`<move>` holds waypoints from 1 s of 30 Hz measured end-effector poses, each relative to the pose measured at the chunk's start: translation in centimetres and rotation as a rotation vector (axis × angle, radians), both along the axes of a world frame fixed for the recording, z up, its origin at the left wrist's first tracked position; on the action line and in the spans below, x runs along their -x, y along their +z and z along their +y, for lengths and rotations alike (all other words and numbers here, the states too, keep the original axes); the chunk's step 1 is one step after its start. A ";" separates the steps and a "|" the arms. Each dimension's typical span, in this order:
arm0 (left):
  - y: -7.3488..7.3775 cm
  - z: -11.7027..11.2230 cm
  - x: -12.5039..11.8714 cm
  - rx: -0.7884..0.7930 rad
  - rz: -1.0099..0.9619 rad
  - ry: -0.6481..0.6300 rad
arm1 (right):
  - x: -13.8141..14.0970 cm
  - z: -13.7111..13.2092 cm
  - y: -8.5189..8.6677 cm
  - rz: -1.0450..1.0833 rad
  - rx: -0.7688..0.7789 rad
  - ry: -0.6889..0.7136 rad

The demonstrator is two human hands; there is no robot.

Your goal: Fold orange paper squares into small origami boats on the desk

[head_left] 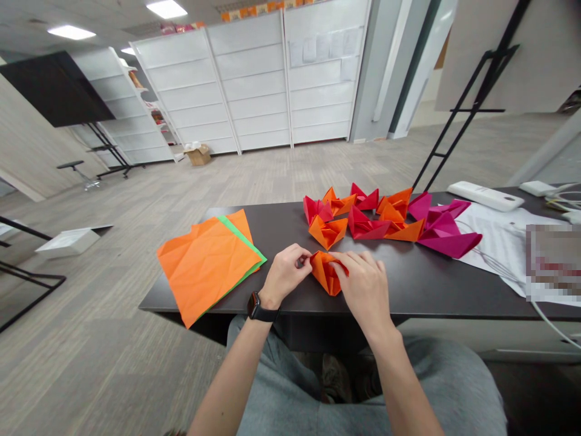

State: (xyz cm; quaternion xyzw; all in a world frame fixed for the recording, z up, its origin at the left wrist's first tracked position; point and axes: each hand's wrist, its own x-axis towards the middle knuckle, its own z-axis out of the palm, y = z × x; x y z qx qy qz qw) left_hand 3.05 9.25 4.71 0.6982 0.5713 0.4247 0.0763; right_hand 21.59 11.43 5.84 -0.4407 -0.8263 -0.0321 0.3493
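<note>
An orange folded paper piece [325, 270] sits at the near edge of the dark table [281, 227]. My left hand [284, 274], with a black watch on its wrist, pinches the piece's left corner. My right hand [364, 284] grips its right side with fingers curled over the paper. Both hands are closed on the same piece. Behind them lies a cluster of finished folded shapes: orange [327, 231], red [365, 225] and magenta [443, 236].
A stack of flat orange and green sheets [206, 260] overhangs the table's left corner. White printed papers [503, 239], a white device [485, 195] and cables lie at the right. A black stand [472, 97] rises behind the table. Open carpeted floor lies to the left.
</note>
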 end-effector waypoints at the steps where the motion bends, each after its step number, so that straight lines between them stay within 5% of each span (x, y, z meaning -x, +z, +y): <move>1: 0.0 0.0 0.0 0.002 -0.005 0.004 | 0.0 0.1 -0.1 -0.008 -0.001 0.011; 14: 0.2 -0.1 0.0 -0.003 0.005 -0.016 | -0.3 0.3 1.1 -0.110 -0.012 0.054; 20: 0.0 0.0 0.0 -0.038 -0.024 -0.014 | -0.7 1.2 1.3 -0.202 -0.009 0.229; 30: 0.1 -0.1 0.0 -0.025 -0.031 -0.034 | -0.9 1.5 1.3 -0.191 -0.008 0.191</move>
